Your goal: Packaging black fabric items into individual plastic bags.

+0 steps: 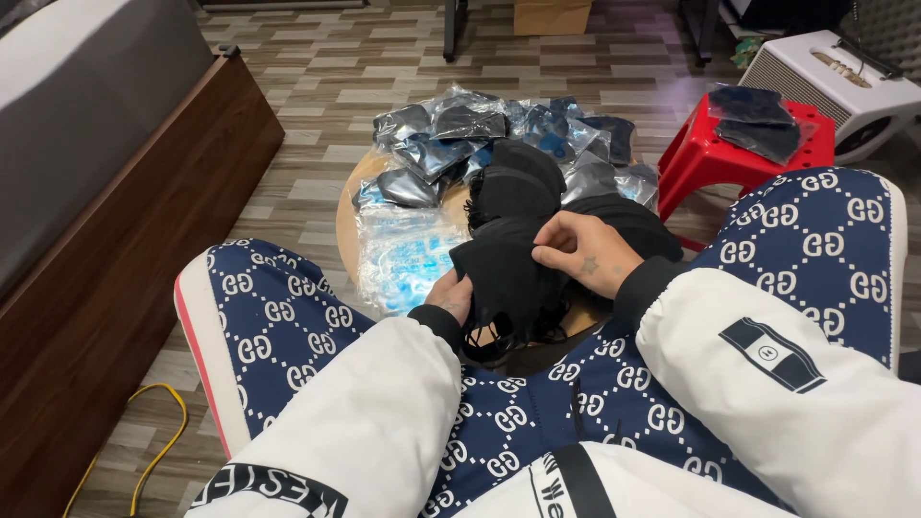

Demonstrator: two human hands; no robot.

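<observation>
Black fabric face mask with ear loops (504, 278): over the near edge of the round wooden table (347, 230), between my hands. My left hand (451, 295) curls shut under it, palm up; my right hand (585, 251) pinches its top edge, knuckles raised.

A bunch of black face masks (504, 278), limp, ear loops dangling, at the table's near edge.
</observation>
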